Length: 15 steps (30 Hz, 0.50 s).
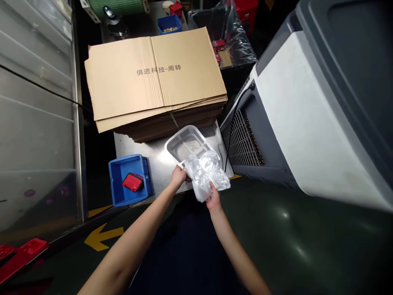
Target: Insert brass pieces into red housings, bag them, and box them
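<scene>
A light grey-white plastic tray (172, 148), rounded at its corners and ribbed across its bottom, tilts up near the front of the metal table. My left hand (179, 177) is closed at the tray's near left corner; its fingertips are partly hidden behind the plastic. Over the tray's near end lies a crumpled bundle of clear plastic bags (206, 172). My right hand (214, 199) pinches the lower edge of this bundle, thumb on top. To the left, a blue bin (115, 180) holds a red and black piece (133, 182).
Stacked flat cardboard boxes (156, 78) cover the back of the metal table (158, 164). A large white and grey air cooler (285, 90) with a black cable stands at the right. Behind are a small blue bin (169, 23) and a plastic-lined crate (227, 57). A metal-framed panel (37, 123) borders the left.
</scene>
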Motion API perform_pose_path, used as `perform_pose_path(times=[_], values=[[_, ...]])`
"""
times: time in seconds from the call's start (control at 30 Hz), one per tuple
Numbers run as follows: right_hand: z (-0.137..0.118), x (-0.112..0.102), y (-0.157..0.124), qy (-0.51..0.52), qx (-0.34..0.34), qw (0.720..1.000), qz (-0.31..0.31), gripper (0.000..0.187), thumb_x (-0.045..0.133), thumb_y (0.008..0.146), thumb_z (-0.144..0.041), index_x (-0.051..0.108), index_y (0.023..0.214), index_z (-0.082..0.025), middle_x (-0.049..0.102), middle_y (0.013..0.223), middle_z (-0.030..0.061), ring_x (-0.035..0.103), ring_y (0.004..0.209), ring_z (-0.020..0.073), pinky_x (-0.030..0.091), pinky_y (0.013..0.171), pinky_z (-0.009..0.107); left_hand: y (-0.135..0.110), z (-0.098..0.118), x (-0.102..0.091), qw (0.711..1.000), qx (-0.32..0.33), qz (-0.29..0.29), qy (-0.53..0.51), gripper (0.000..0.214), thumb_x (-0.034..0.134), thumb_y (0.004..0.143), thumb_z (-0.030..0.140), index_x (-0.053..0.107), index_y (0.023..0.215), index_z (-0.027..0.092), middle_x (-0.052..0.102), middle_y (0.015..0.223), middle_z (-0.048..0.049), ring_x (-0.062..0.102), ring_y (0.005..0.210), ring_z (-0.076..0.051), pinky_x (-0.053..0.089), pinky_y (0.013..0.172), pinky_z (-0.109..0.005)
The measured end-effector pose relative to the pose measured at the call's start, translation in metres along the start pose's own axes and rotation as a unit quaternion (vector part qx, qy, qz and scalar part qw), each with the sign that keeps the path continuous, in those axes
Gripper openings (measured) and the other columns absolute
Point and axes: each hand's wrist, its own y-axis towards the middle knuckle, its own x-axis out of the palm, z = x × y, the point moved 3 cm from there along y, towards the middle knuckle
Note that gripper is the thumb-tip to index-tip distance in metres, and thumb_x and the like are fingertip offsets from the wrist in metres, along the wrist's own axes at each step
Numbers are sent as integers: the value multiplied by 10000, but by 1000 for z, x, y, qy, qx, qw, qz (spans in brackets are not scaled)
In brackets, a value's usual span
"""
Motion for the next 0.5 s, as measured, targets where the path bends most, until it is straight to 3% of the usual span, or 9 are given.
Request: perform_pose_path(times=[0.13,0.23,0.37,0.43,0.5], values=[[-2,-5,10,27,-74,994,80,808,717,786,-451,435,1501,-201,615,1453,121,613,1294,282,551,1041,426,-12,3,-2,1000,-12,-20,0,323,585,1008,415,633,1178,145,699,992,-55,685,779,-161,613,699,-336],[-9,-14,23,4,-105,988,110,618,756,829,-369,562,1380,-165,680,1349,142,677,1173,273,568,1000,455,-18,5,-2,999,-15,-34,15,306,584,1010,413,649,1131,139,704,975,-52,689,784,-162,614,712,-339],[-25,-36,48,-60,-126,980,139,302,729,918,-307,675,1168,-145,725,1193,86,701,1064,230,571,960,461,-28,2,5,997,-17,-41,61,306,580,1012,418,658,1093,134,710,933,-42,692,762,-157,612,706,-334],[-32,-47,58,-90,-124,978,139,249,717,936,-300,684,1126,-143,724,1146,71,701,1036,219,575,944,450,-34,2,3,994,-13,-39,98,303,584,1011,420,669,1039,130,713,889,-32,690,733,-149,608,694,-326],[-36,-54,66,-110,-118,978,130,240,710,943,-295,683,1127,-144,719,1131,66,700,1019,214,582,927,442,-38,7,-12,989,1,-24,145,313,617,989,436,681,960,131,713,834,-20,685,700,-146,603,686,-326]])
